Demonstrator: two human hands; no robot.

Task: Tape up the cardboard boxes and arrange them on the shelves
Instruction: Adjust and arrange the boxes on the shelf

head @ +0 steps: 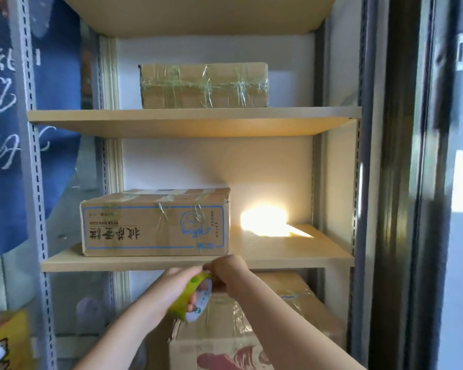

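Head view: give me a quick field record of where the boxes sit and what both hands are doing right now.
upper shelf: one taped box, plain brown
middle shelf: one taped box with blue print, set toward the left; bright patch of light to its right
below middle shelf: box with red print, clear tape across its top
tape roll: yellow-green, held in front of the middle shelf's edge
left hand: grips the roll, fingers through its core
right hand: pinches at the roll's top edge, seemingly the tape end
lower left corner: yellow box, partly in view
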